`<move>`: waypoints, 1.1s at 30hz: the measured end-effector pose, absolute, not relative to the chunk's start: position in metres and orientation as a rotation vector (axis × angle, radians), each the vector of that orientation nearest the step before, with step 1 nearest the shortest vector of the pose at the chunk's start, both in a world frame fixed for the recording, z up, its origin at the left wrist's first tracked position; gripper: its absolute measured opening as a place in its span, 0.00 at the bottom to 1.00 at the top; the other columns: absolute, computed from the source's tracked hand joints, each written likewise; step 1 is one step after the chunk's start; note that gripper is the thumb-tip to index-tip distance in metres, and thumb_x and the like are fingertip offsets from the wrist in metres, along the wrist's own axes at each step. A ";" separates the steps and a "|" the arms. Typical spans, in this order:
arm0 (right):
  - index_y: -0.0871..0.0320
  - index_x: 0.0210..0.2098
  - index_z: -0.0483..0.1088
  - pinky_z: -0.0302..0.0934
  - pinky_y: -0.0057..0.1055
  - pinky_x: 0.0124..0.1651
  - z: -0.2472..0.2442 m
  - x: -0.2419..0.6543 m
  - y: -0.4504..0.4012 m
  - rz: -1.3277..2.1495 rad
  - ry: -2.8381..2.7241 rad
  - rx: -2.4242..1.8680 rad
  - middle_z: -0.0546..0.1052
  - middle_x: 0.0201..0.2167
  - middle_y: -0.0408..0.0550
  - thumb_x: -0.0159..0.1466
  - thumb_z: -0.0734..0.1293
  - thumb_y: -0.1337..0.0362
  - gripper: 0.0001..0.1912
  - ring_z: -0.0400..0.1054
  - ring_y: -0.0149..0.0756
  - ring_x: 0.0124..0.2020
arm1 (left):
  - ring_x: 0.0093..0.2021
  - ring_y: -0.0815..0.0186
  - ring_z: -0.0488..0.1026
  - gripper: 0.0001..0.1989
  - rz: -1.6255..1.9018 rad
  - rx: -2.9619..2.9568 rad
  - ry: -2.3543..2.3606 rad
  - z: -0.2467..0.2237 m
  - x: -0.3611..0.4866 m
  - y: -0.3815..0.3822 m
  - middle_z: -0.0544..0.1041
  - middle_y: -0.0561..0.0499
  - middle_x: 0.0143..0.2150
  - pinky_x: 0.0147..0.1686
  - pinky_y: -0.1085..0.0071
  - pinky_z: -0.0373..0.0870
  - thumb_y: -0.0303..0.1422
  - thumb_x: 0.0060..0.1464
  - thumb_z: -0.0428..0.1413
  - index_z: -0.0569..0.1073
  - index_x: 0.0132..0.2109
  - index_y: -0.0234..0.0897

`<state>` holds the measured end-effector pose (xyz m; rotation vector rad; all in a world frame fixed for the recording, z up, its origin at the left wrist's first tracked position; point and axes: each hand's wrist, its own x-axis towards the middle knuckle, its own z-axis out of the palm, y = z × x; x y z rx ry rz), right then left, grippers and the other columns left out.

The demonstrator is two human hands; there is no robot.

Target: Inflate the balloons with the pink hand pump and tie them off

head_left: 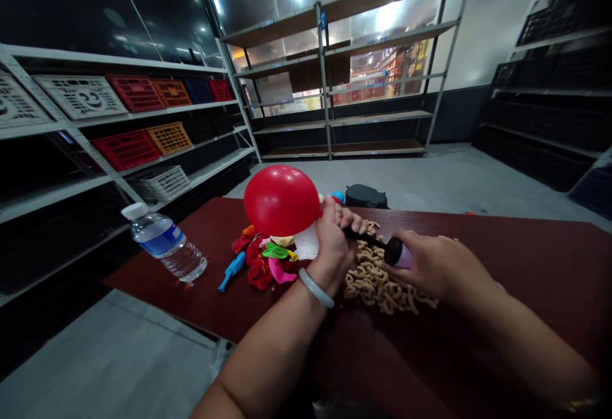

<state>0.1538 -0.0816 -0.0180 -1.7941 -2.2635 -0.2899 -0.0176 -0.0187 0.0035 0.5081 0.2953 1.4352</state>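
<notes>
A red balloon, round and inflated, sits over the table with its neck toward my left hand. The fingers of that hand are closed round the neck and the end of a black rod. This rod belongs to a hand pump, black and light purple, which my right hand grips. Its far part is hidden by my palm. Under the pump lies a pile of tan, curled pieces. Left of my wrist are limp balloons in red, green, pink, blue and orange.
A water bottle with a white cap stands at the left on the dark red table. Beyond the table's far edge is a dark padded object. Shelves with coloured crates line the left; a tall rack stands behind.
</notes>
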 end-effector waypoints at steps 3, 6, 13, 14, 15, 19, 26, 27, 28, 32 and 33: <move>0.49 0.46 0.69 0.51 0.34 0.27 -0.019 0.169 -0.075 -0.302 -2.232 -1.835 0.82 0.36 0.49 0.59 0.61 0.35 0.28 0.76 0.48 0.34 | 0.15 0.73 0.55 0.26 1.547 0.505 0.289 0.009 -0.040 0.001 0.52 0.59 0.16 0.20 0.73 0.52 0.45 0.63 0.53 0.53 0.23 0.38; 0.51 0.44 0.69 0.53 0.35 0.28 -0.019 0.185 -0.070 -0.299 -2.207 -1.856 0.81 0.40 0.49 0.58 0.63 0.37 0.27 0.76 0.48 0.37 | 0.14 0.73 0.55 0.26 1.644 0.491 0.288 0.014 -0.055 0.014 0.52 0.59 0.15 0.19 0.72 0.52 0.44 0.64 0.51 0.53 0.22 0.38; 0.55 0.43 0.67 0.49 0.35 0.27 -0.018 0.176 -0.073 -0.447 -2.159 -1.979 0.80 0.38 0.49 0.60 0.64 0.49 0.19 0.76 0.46 0.37 | 0.15 0.73 0.55 0.26 1.660 0.477 0.282 0.010 -0.041 0.004 0.52 0.59 0.16 0.20 0.73 0.52 0.45 0.62 0.53 0.53 0.23 0.38; 0.55 0.42 0.67 0.49 0.35 0.27 -0.017 0.170 -0.076 -0.448 -2.161 -1.975 0.80 0.37 0.50 0.61 0.64 0.48 0.18 0.76 0.46 0.36 | 0.15 0.73 0.54 0.26 1.643 0.474 0.282 0.009 -0.036 -0.001 0.52 0.59 0.16 0.19 0.73 0.51 0.46 0.63 0.53 0.53 0.23 0.38; 0.55 0.42 0.67 0.48 0.35 0.27 -0.017 0.164 -0.078 -0.444 -2.163 -1.967 0.80 0.37 0.50 0.60 0.64 0.48 0.18 0.76 0.46 0.35 | 0.15 0.73 0.54 0.26 1.621 0.475 0.284 0.009 -0.030 -0.006 0.52 0.59 0.16 0.19 0.73 0.51 0.46 0.63 0.53 0.53 0.23 0.38; 0.54 0.39 0.68 0.50 0.35 0.29 -0.016 0.143 -0.087 -0.448 -2.151 -1.917 0.80 0.36 0.51 0.59 0.65 0.45 0.20 0.75 0.46 0.33 | 0.16 0.72 0.55 0.27 1.502 0.511 0.304 0.005 -0.008 -0.029 0.51 0.58 0.16 0.21 0.71 0.55 0.47 0.64 0.50 0.53 0.22 0.38; 0.54 0.42 0.71 0.54 0.35 0.29 -0.014 0.130 -0.093 -0.456 -2.119 -1.901 0.81 0.34 0.52 0.60 0.64 0.47 0.19 0.75 0.46 0.31 | 0.17 0.72 0.57 0.26 1.437 0.571 0.264 -0.002 0.009 -0.047 0.53 0.58 0.16 0.22 0.71 0.58 0.48 0.63 0.51 0.54 0.23 0.38; 0.53 0.42 0.71 0.54 0.35 0.30 -0.014 0.131 -0.092 -0.444 -2.131 -1.899 0.81 0.34 0.51 0.60 0.64 0.46 0.19 0.75 0.46 0.31 | 0.16 0.72 0.57 0.26 1.437 0.572 0.264 -0.001 0.008 -0.046 0.52 0.58 0.16 0.22 0.71 0.58 0.47 0.63 0.52 0.55 0.23 0.38; 0.53 0.42 0.71 0.54 0.35 0.30 -0.014 0.133 -0.091 -0.428 -2.148 -1.892 0.81 0.33 0.51 0.60 0.64 0.45 0.20 0.75 0.46 0.31 | 0.16 0.72 0.57 0.26 1.435 0.575 0.266 0.000 0.006 -0.044 0.52 0.59 0.16 0.22 0.71 0.58 0.47 0.63 0.52 0.55 0.23 0.38; 0.50 0.44 0.70 0.53 0.35 0.29 -0.020 0.153 -0.080 -0.349 -2.178 -1.853 0.82 0.36 0.48 0.58 0.64 0.41 0.23 0.76 0.46 0.32 | 0.16 0.71 0.57 0.27 1.478 0.548 0.286 0.009 -0.014 -0.024 0.52 0.58 0.16 0.21 0.71 0.57 0.47 0.63 0.51 0.53 0.22 0.38; 0.49 0.45 0.70 0.53 0.34 0.28 -0.022 0.160 -0.077 -0.333 -2.177 -1.850 0.82 0.37 0.47 0.58 0.64 0.41 0.24 0.76 0.45 0.33 | 0.15 0.72 0.56 0.26 1.512 0.532 0.288 0.011 -0.021 -0.017 0.52 0.58 0.16 0.20 0.71 0.55 0.47 0.63 0.52 0.53 0.22 0.38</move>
